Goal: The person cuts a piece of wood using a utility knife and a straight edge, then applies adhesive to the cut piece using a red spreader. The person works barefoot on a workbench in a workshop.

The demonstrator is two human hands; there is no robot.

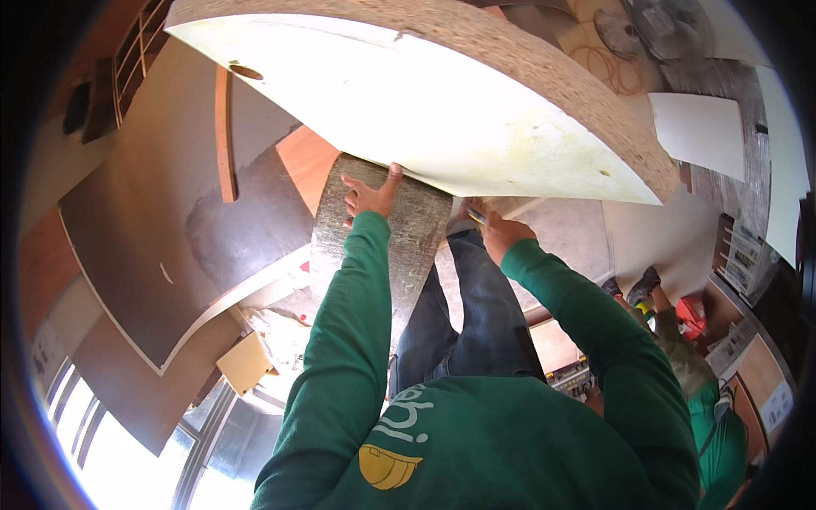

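Observation:
A large white-faced chipboard panel (442, 106) stretches across the far middle, its thick brown edge showing along the far side. A worn grey-brown board (404, 229) lies against its near edge. My left hand (371, 197) rests over that board, thumb up against the panel's near edge, the other fingers apart and pointing left. To the right, my right hand (508, 235) is closed around a slim pencil-like tool (477, 216) with yellow on it. Its tip is close to the panel's near edge; its exact kind is too small to tell.
A dark sheet (136, 255) lies at the left with a narrow wooden strip (224, 136) on it. Another person in green (722, 433) is at the lower right. A white sheet (697, 134) and coiled cord (619, 75) lie far right. A window (183, 450) is at lower left.

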